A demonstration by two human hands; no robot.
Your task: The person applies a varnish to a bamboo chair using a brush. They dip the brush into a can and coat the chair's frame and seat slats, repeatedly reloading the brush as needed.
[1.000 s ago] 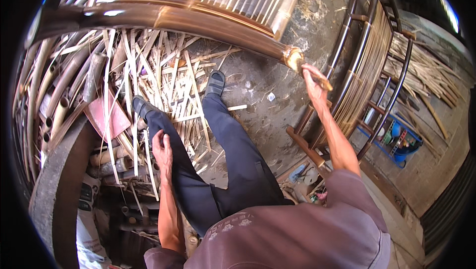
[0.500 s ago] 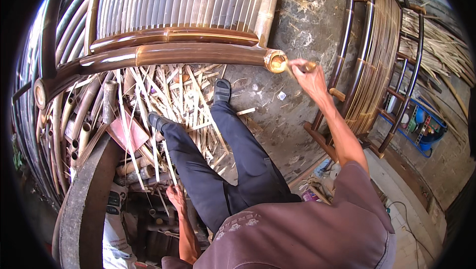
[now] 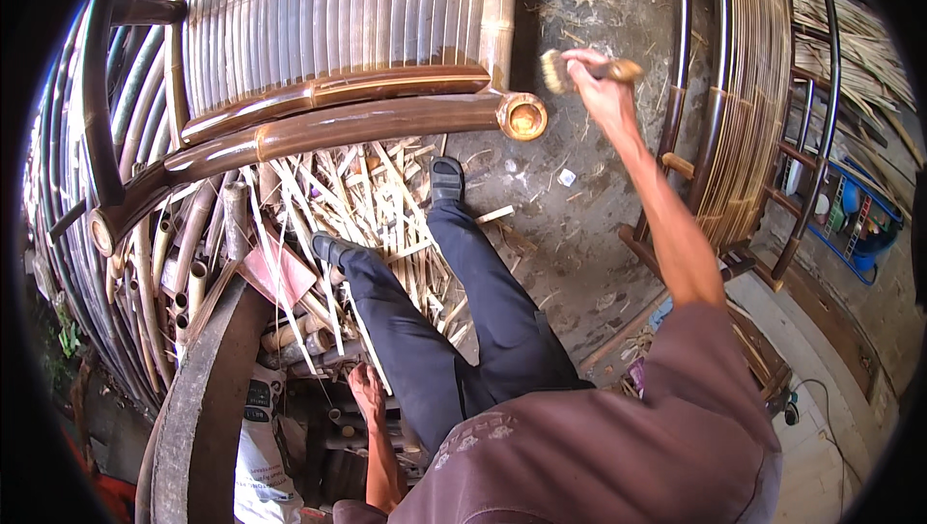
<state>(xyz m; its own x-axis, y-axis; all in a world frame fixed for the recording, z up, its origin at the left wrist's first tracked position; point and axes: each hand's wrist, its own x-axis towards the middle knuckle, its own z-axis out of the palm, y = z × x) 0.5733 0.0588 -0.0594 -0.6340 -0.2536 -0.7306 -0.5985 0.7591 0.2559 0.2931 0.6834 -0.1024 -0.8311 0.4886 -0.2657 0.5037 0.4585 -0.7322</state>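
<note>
My right hand (image 3: 601,89) is closed around a paintbrush (image 3: 623,70) with a wooden handle and pale bristles. The brush is in the air, just beyond and to the right of the open end of a thick, glossy brown bamboo pole (image 3: 386,123). That pole forms the near edge of a bamboo piece of furniture with a slatted surface (image 3: 319,17). A second shiny pole lies along the slats. Low at the left, my left hand (image 3: 367,395) hangs beside my leg with curled fingers, close to bamboo offcuts; what it holds, if anything, cannot be made out.
Bamboo strips (image 3: 386,205) litter the floor around my feet. Cut bamboo tubes (image 3: 198,283) and a curved concrete edge (image 3: 198,398) are on the left. At the right stands another glossy bamboo piece of furniture (image 3: 748,89), with a blue container (image 3: 859,225) beyond it.
My right hand has lifted the brush off the pole's open end and moved it farther away. The whole view has shifted slightly. My left hand stays low by my leg.
</note>
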